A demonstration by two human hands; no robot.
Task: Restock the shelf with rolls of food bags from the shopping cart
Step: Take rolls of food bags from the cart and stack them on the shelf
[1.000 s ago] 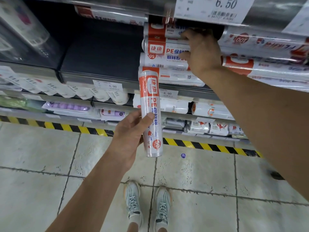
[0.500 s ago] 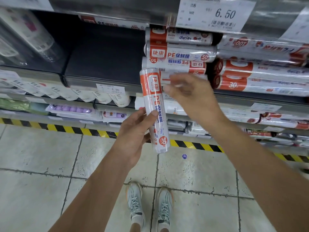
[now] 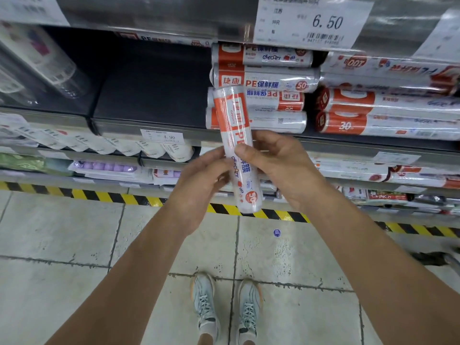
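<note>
Your left hand (image 3: 201, 180) and right hand (image 3: 278, 168) both curl round the middle of the orange-and-white film-wrapped cylindrical roll (image 3: 234, 120), held upright just before the stack of matching shelved rolls (image 3: 268, 80). It looks light, stiff and slick-skinned: keep hold mid-length. Half a second ago only your left gripped it; your right hung open.

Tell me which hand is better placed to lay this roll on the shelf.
Left, probably: the left hand grips the roll nearest the bare shelf beside the full stack. The right hand also holds it.
</note>
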